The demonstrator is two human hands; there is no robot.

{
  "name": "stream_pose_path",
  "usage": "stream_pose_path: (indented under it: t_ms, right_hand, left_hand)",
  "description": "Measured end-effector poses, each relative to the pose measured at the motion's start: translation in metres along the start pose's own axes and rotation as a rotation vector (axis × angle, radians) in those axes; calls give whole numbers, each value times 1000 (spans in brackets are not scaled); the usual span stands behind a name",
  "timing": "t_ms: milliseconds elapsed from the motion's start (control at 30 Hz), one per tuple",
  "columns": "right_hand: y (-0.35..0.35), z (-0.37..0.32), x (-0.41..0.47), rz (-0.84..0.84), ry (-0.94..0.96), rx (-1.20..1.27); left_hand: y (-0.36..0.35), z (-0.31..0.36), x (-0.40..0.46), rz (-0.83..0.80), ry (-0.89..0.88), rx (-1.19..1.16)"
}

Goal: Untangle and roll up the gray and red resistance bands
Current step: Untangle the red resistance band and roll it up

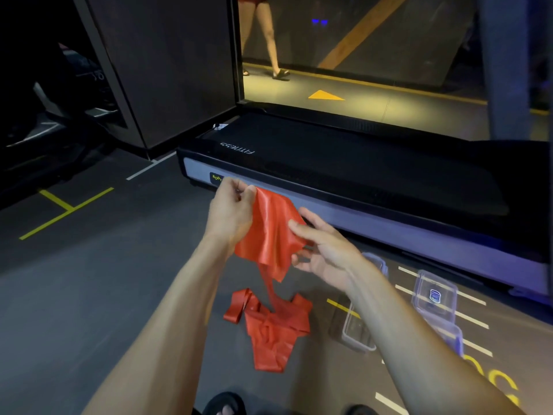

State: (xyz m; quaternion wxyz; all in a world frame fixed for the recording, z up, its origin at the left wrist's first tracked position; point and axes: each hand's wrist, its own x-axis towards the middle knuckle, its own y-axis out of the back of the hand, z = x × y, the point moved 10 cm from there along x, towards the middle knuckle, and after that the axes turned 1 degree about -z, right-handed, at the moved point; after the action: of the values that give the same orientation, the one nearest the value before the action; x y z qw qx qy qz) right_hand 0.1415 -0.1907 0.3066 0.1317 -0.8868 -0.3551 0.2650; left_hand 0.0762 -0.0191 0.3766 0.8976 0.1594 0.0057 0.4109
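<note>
The left hand (232, 209) pinches the top corner of the glossy red rubber resistance band (270, 235), and the right hand (318, 250) grips its side edge, spreading it flat, likely to find the end; its tail lies crumpled on the floor (no gray band visible).

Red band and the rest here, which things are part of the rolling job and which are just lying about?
Job: red resistance band, left hand, right hand.
Lying about: clear plastic containers, treadmill. No gray band visible.
</note>
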Motion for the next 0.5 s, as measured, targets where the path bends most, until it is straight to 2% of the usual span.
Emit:
stream_pose_path:
  t_ms: [100, 167, 267, 300, 367, 433, 467, 500]
  right_hand:
    - [2, -3, 1, -22, 16, -67]
    - [6, -13, 1, 9, 92, -131]
    - [14, -29, -4, 94, 206, -168]
    - [13, -29, -6, 89, 207, -253]
    - [1, -12, -9, -31, 70, -636]
    - [2, 8, -9, -104, -83, -997]
    - [6, 1, -7, -52, -35, -1098]
    - [10, -16, -3, 45, 96, -1143]
  left_hand:
    - [6, -7, 3, 22, 37, 66]
    - [12, -9, 3, 38, 44, 125]
    - [16, -3, 3, 21, -4, 259]
    - [15, 1, 2, -7, -41, 316]
    - [5, 13, -2, -124, -171, 429]
    - [-16, 22, -12, -341, -286, 502]
    - [-27, 24, -18, -457, -318, 535]
    - [-36, 26, -26, -564, -350, 562]
